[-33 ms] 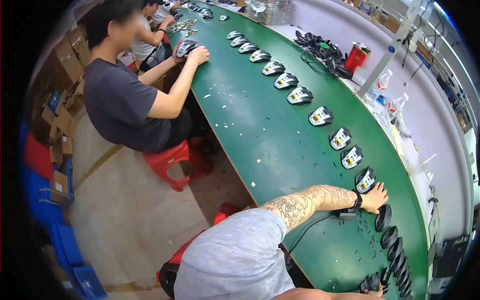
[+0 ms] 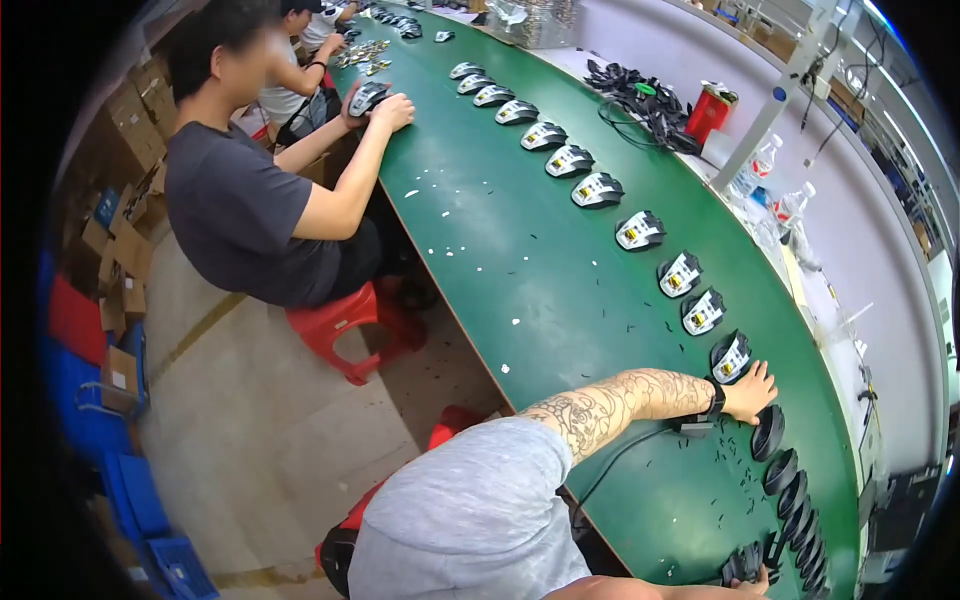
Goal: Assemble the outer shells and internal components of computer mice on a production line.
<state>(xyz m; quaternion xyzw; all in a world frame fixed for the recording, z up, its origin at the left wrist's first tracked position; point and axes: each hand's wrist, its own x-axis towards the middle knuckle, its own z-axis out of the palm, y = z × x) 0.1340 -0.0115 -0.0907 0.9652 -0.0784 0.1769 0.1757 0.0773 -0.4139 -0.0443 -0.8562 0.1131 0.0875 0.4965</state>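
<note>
Black computer-mouse shells stand on edge in a curved row (image 2: 790, 490) at the lower right of the frame, on a long green table (image 2: 520, 260). The left hand (image 2: 750, 392), at the end of a tattooed forearm reaching in from the lower middle, lies flat and spread on the table, fingertips touching the nearest open mouse (image 2: 731, 357), which shows a yellow part inside. The right hand (image 2: 755, 575) sits at the bottom edge, closed around a dark mouse shell (image 2: 742, 563); little of it shows.

More open mice form a line (image 2: 570, 160) that climbs from the left hand toward the upper middle of the frame. At upper left, a seated person in a dark shirt (image 2: 235, 215) on a red stool (image 2: 335, 325) holds another mouse (image 2: 368, 97) in both hands. A red container (image 2: 708, 112) and a tangle of black cables (image 2: 635, 95) lie at upper right, with clear plastic bottles (image 2: 770, 180) just below them. Blue crates (image 2: 150, 520) sit on the floor at lower left.
</note>
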